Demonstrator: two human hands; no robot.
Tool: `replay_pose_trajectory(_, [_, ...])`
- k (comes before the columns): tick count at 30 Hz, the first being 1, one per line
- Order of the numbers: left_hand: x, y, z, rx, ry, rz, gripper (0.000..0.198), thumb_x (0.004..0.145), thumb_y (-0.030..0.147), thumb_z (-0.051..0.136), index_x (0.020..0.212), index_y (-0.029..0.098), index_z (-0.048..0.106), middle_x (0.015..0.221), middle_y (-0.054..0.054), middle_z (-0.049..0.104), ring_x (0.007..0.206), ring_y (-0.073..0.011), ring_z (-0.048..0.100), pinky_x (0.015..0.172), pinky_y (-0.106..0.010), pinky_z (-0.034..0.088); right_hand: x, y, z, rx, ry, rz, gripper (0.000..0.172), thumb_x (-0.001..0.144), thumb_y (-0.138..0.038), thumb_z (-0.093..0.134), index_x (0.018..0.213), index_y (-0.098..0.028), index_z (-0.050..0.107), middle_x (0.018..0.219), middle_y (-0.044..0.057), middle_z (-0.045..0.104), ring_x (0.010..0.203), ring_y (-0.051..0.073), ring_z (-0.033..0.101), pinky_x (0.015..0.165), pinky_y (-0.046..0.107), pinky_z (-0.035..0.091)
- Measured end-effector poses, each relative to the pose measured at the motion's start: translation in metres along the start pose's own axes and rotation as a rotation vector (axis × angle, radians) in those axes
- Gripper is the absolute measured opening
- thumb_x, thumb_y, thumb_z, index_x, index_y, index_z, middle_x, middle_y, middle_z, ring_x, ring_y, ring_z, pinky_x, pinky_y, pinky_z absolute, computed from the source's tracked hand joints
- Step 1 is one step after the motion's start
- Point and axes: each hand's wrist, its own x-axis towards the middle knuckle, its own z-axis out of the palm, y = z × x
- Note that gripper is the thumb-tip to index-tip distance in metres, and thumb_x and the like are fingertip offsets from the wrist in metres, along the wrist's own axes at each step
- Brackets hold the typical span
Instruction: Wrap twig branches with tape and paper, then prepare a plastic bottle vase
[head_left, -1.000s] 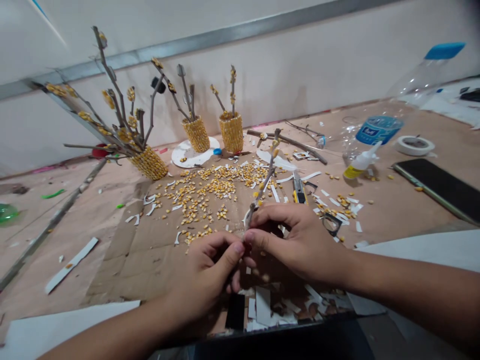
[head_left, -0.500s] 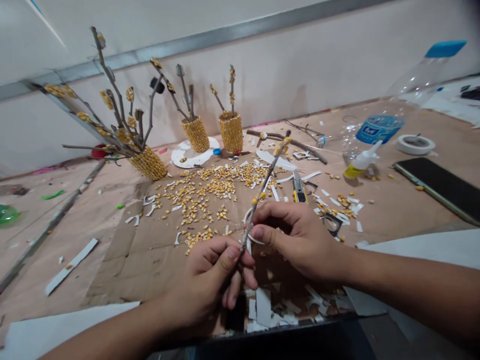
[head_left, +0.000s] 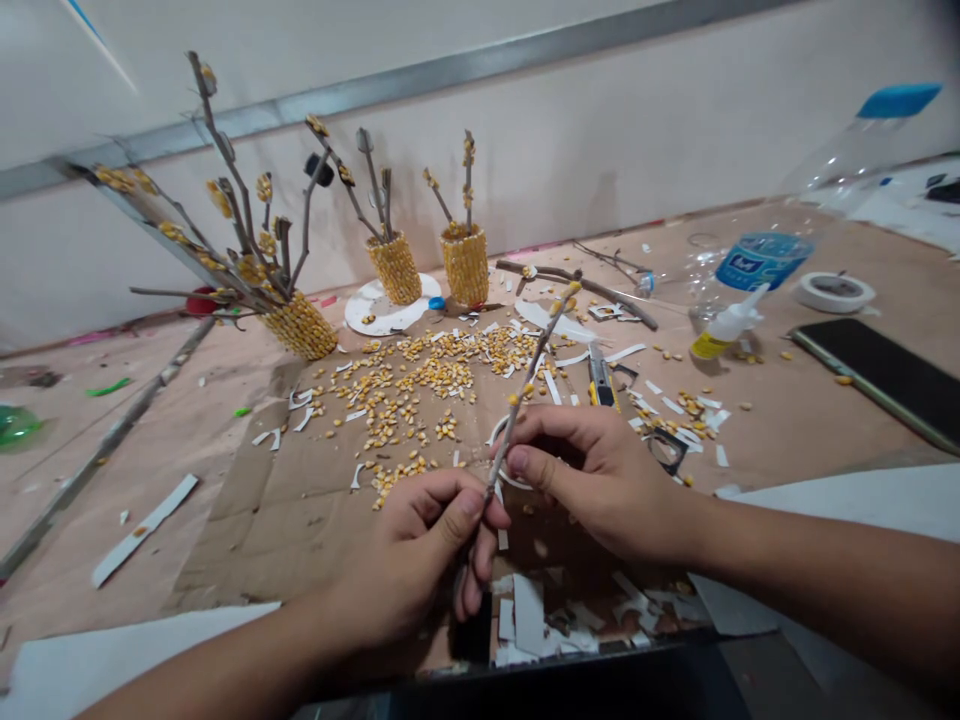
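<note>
A thin twig (head_left: 529, 378) with corn kernels stuck along it slants up and away from me. My left hand (head_left: 424, 550) pinches its lower end between thumb and fingers. My right hand (head_left: 600, 475) is closed on the twig just above, thumb pressed to the stem. Loose corn kernels (head_left: 420, 385) lie scattered on a flattened cardboard sheet (head_left: 262, 500) beyond my hands.
Three corn-covered pots with kernel-studded twigs stand at the back (head_left: 300, 325) (head_left: 394, 267) (head_left: 465, 263). A glue bottle (head_left: 724, 325), plastic bottle (head_left: 795, 230), tape roll (head_left: 832, 291), phone (head_left: 885, 375), utility knife (head_left: 598, 375) and paper scraps (head_left: 532, 615) lie around.
Both hands slid down the twig toward me, and the twig's tip swung slightly to the right. The left hand now grips lower on the stem.
</note>
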Motion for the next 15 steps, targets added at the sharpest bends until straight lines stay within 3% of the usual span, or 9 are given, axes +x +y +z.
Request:
replay_pose_trajectory(7, [0.0007,-0.0042,-0.0026,0.006,0.014,0.015,0.043,0.085,0.057,0.082,0.084,0.016,0.071,0.053,0.003,0.062,0.037,-0.004,0.048,0.039,-0.012,0.036,0.0013,-0.0003,-0.0016,0.045,-0.017,0.031,0.013,0.092,-0.028,0.07,0.084,-0.019,0.073,0.08,0.002,0.074,0.075,0.015,0.067,0.07,0.028,0.052])
replay_pose_trajectory(12, [0.0024,-0.006,-0.0039,0.058,0.036,-0.012,0.044,0.081,0.057,0.085,0.083,0.015,0.071,0.053,0.003,0.06,0.039,-0.0037,0.047,0.039,-0.012,0.035,0.0015,-0.0009,-0.001,0.093,-0.016,0.069,0.03,0.091,-0.043,0.078,0.075,-0.018,0.071,0.072,0.0,0.069,0.067,0.013,0.061,0.066,0.026,0.049])
replay_pose_trajectory(15, [0.0031,-0.0025,-0.0063,0.083,0.051,0.025,0.045,0.082,0.058,0.085,0.083,0.015,0.07,0.054,0.003,0.06,0.041,-0.0039,0.047,0.041,-0.012,0.035,0.0003,0.0014,-0.0011,0.018,0.023,0.043,0.025,0.091,-0.043,0.079,0.082,-0.019,0.077,0.079,0.002,0.075,0.074,0.015,0.066,0.07,0.027,0.051])
